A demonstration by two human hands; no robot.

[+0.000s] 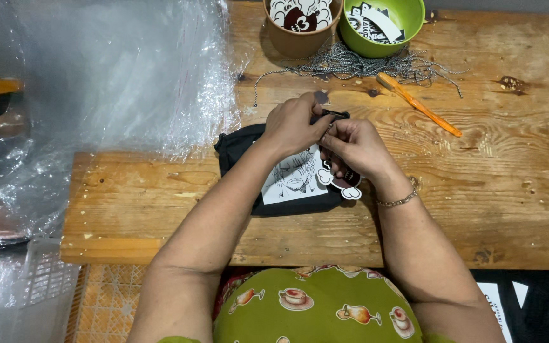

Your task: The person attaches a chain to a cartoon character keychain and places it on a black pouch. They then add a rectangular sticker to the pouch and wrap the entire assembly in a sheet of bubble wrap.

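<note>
Crinkling at the far left, clear plastic sheeting (96, 82) drapes over the knotty, scarred wooden counter (490, 209). At centre lies a black cloth pouch (243, 145) bearing a white panel with a line drawing, a cut-out sticker (345, 188) at its right edge. Above it the left hand (293, 124) and right hand (354, 145) meet, fingers of both pinched tight on a small black piece (337, 115) at the pouch's top. Behind stand a brown cup (300, 28) and a glossy green bowl (382, 25), both holding stickers, beside tangled speckled cord (351, 63). Farther right rests a slim orange tool (417, 103).
</note>
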